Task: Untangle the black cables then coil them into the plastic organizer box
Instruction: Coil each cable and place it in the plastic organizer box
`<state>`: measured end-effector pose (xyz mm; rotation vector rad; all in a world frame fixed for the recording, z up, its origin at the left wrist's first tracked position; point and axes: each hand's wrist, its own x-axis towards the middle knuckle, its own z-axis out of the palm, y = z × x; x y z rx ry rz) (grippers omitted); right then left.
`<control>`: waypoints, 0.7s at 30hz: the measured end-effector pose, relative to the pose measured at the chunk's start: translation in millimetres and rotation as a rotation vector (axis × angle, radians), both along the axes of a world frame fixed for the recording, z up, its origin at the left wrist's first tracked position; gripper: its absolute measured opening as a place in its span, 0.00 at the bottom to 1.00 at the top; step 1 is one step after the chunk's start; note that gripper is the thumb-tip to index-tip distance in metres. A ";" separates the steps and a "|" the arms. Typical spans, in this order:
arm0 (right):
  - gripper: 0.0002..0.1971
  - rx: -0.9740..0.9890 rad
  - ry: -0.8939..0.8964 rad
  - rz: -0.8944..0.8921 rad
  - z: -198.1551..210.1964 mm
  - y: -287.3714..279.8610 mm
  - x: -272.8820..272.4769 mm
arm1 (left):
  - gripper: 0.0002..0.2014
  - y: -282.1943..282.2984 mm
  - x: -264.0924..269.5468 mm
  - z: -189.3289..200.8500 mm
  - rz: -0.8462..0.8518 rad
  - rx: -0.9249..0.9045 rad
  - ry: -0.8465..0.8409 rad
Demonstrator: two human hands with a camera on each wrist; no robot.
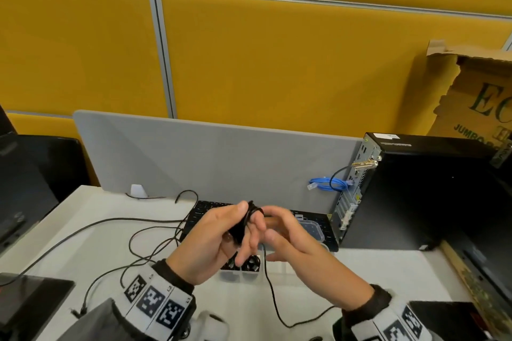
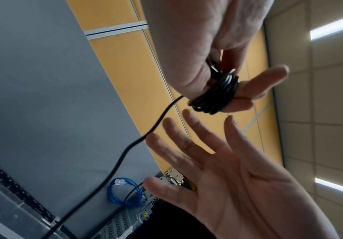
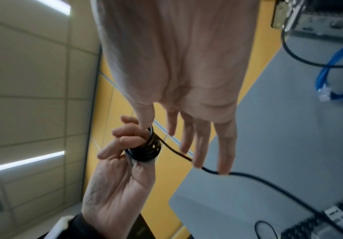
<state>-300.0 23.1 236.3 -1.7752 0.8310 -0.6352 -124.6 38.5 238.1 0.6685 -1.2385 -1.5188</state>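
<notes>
My left hand (image 1: 210,241) is raised over the desk and grips a tight coil of black cable (image 1: 243,223) wound round its fingers. The same coil (image 2: 215,93) shows in the left wrist view and again in the right wrist view (image 3: 145,147). Its free end (image 1: 270,282) hangs down and trails across the white desk. My right hand (image 1: 291,241) is beside the coil with straight, spread fingers; the trailing cable (image 3: 209,170) runs across its fingertips. The clear plastic organizer box (image 1: 230,275) sits under my hands, with coiled black cable (image 1: 252,263) in its compartments.
More loose black cables (image 1: 110,223) loop over the desk at left. A black keyboard (image 1: 205,213) and a clear lid (image 1: 313,230) lie behind the hands. A PC tower (image 1: 415,196) with a blue network cable (image 1: 329,184) stands at right, a grey divider (image 1: 221,160) behind.
</notes>
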 end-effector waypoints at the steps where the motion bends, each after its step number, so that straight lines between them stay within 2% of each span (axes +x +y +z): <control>1: 0.20 -0.023 -0.006 -0.018 -0.5 -1.2 1.1 | 0.22 1.2 0.6 -0.3 -0.024 -0.012 -0.002; 3: 0.21 -0.069 0.002 -0.002 0.8 -5.1 3.8 | 0.23 1.7 0.7 -0.7 -0.037 -0.019 0.022; 5: 0.16 -0.042 -0.034 0.070 1.7 -7.4 5.0 | 0.23 1.3 1.8 0.1 -0.049 -0.024 0.037; 7: 0.10 -0.002 -0.069 0.059 4.9 -9.1 4.2 | 0.23 1.0 3.3 2.4 -0.076 -0.031 0.025; 11: 0.11 -0.101 -0.151 -0.174 11.5 -15.4 -2.5 | 0.23 0.9 4.1 4.4 -0.085 -0.026 -0.032; 14: 0.11 -0.125 -0.206 -0.236 16.0 -15.7 -4.6 | 0.23 1.3 1.7 3.9 -0.071 -0.014 -0.024; 17: 0.12 -0.172 -0.172 -0.213 11.9 -12.1 1.0 | 0.21 2.2 -5.9 8.5 0.022 -0.005 0.055; 21: 0.13 -0.282 -0.038 -0.126 -6.6 -9.3 5.8 | 0.19 -1.0 -18.8 12.6 0.200 0.063 0.179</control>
